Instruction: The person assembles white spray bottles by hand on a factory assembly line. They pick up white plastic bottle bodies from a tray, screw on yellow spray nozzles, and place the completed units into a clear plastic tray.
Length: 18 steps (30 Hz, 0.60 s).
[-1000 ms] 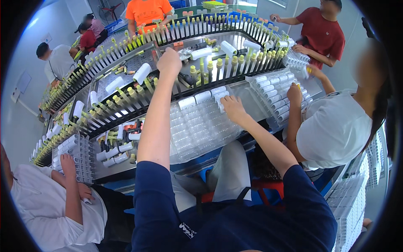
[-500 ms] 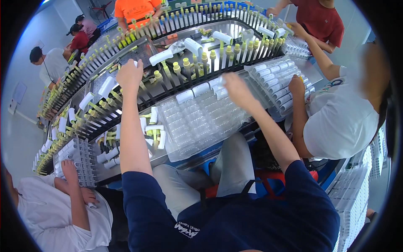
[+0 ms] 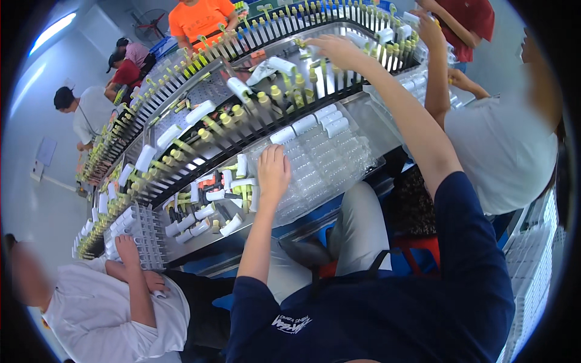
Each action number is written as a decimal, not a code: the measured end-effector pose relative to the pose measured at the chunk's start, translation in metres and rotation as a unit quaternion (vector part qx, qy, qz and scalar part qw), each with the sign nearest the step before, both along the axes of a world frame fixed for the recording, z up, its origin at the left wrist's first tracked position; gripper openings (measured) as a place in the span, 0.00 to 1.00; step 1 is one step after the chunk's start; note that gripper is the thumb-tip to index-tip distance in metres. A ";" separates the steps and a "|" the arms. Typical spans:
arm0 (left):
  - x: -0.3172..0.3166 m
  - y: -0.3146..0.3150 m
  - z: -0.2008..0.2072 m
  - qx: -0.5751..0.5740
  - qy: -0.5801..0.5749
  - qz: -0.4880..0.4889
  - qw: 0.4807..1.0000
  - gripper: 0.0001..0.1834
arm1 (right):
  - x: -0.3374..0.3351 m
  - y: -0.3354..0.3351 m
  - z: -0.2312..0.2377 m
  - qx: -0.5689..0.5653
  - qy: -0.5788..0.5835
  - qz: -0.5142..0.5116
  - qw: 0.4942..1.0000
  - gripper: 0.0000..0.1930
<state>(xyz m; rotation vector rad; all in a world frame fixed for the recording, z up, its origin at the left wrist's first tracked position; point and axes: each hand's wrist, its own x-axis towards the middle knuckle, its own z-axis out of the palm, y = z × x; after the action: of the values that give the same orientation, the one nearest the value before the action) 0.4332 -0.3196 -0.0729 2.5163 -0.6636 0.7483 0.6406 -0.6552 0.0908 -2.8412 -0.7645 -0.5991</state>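
Note:
A clear plastic tray (image 3: 308,175) with rows of moulded hollows lies in front of me. Several white cylindrical sleeves (image 3: 304,124) sit in its far rows. Over the tray's left side is my left hand (image 3: 274,172), fingers bent and close together; whatever they may hold is hidden beneath them. My right hand (image 3: 342,51) reaches across a line of upright posts with yellow-green tops (image 3: 276,94), its fingers stretched out toward the far left. Near its fingertips is a small yellow-green piece (image 3: 300,43). White sleeves (image 3: 201,112) lean on several of the posts.
Left of the tray lies a pile of white, yellow-green and dark parts (image 3: 212,196). A co-worker in white (image 3: 121,302) sits at left beside a filled rack (image 3: 145,233); another co-worker (image 3: 496,145) works close at right. The black-railed post line (image 3: 242,139) bounds the metal table.
My left hand has come down from the posts to the tray's left side. My right hand has left the tray and moved up over the posts. The view has shifted.

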 end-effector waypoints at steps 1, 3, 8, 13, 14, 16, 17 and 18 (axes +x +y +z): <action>0.007 -0.010 -0.002 -0.011 0.036 0.002 0.999 0.19 | 0.007 0.006 -0.001 0.024 0.023 0.007 0.999 0.25; 0.031 -0.024 -0.006 -0.031 0.073 0.007 0.997 0.19 | 0.013 0.021 -0.012 0.014 0.052 0.013 0.998 0.29; 0.084 -0.032 -0.028 -0.010 0.121 0.066 0.990 0.18 | -0.016 0.087 -0.035 0.100 -0.017 0.014 0.995 0.37; 0.095 -0.049 -0.046 0.009 0.120 0.123 0.985 0.19 | -0.052 0.102 -0.057 0.149 -0.161 0.061 0.974 0.41; 0.091 -0.041 -0.051 0.009 0.129 0.142 0.981 0.19 | -0.075 0.110 -0.061 0.184 -0.144 0.090 0.968 0.38; 0.092 -0.037 -0.050 -0.016 0.141 0.134 0.981 0.17 | -0.115 0.106 -0.086 0.263 -0.135 0.043 0.954 0.35; 0.093 -0.040 -0.048 -0.029 0.144 0.129 0.981 0.17 | -0.132 0.097 -0.104 0.293 -0.112 0.001 0.950 0.32; 0.094 -0.040 -0.047 -0.042 0.147 0.126 0.980 0.16 | -0.149 0.089 -0.121 0.278 -0.094 -0.054 0.954 0.31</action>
<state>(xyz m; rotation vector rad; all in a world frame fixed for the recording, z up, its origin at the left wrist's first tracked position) 0.5267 -0.3598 -0.1199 2.5874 -0.2103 0.4570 0.4915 -0.5661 -0.0306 -2.3339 -0.3804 -0.9402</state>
